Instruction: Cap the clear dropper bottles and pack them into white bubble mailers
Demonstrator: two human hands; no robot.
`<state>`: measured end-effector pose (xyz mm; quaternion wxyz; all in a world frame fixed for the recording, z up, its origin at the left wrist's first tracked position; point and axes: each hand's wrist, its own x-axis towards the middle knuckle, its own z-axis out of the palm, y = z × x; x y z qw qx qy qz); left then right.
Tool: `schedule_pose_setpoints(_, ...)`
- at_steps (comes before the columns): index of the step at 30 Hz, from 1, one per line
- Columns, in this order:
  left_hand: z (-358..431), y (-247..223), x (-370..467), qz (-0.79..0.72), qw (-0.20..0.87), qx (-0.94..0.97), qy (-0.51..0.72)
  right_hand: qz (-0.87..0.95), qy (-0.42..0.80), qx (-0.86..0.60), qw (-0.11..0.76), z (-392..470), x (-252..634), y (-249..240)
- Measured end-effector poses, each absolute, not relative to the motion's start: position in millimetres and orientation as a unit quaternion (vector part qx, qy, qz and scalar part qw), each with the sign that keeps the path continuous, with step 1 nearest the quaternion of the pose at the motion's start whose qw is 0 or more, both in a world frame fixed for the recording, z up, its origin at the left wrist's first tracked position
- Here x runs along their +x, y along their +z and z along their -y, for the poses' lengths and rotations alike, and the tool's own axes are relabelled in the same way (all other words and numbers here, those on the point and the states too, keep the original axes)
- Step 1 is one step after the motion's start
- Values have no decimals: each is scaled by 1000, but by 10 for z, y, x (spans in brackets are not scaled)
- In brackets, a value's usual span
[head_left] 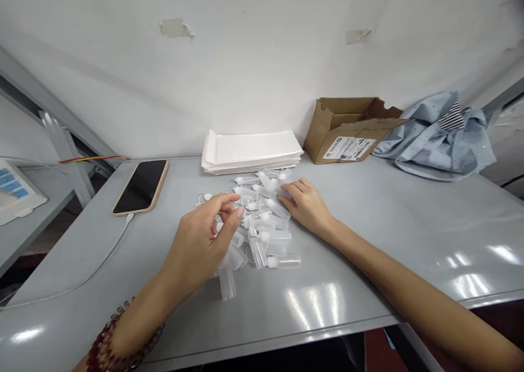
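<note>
A loose pile of small translucent plastic dropper bottles (275, 237) with white tips and tethered caps lies on the grey table. My left hand (204, 230) hovers over the pile's left side, its thumb and index finger apart and the other fingers curled. Nothing shows between them, and the palm hides some bottles. At the pile's upper right edge, my right hand (307, 204) rests low by the table, thumb and fingertips on either side of one bottle. Single bottles lie at the near edge of the pile, one of them (227, 283) pointing towards me.
Behind the pile lies a stack of white padded envelopes (254, 147). An open cardboard box (327, 137) with a label stands to its right, beside a bundle of light blue cloth (442, 143). On the left, a phone (141, 187) is plugged into a white cable (106, 257).
</note>
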<state>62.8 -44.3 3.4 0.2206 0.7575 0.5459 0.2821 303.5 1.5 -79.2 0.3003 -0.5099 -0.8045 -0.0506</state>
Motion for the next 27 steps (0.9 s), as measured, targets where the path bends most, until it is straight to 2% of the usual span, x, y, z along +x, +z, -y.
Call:
schedule_pose_setpoints(9,439,11,623,-555,218,747,295,739,-3,-547,393,239,3031,-451)
schedule_pose_setpoints(11,438,7,627,-551,218,749,295,689,69,-575,435,295,3014,-367)
schedule_pose_setpoints(14,436,10,630,-544,230,750,297,583,270,-585,495,344,3005,-259)
schedule_pose_setpoints(19,447,13,623,-522,315,738,288,447,553,-462,531,413,2978,-129)
schedule_pose_setpoints(22,457,6,629,-499,381,729,274,390,633,-422,519,487,2910,-80)
schedule_pose_setpoints(27,461,20,660,-443,458,721,271,373,691,-381,488,584,2788,-70)
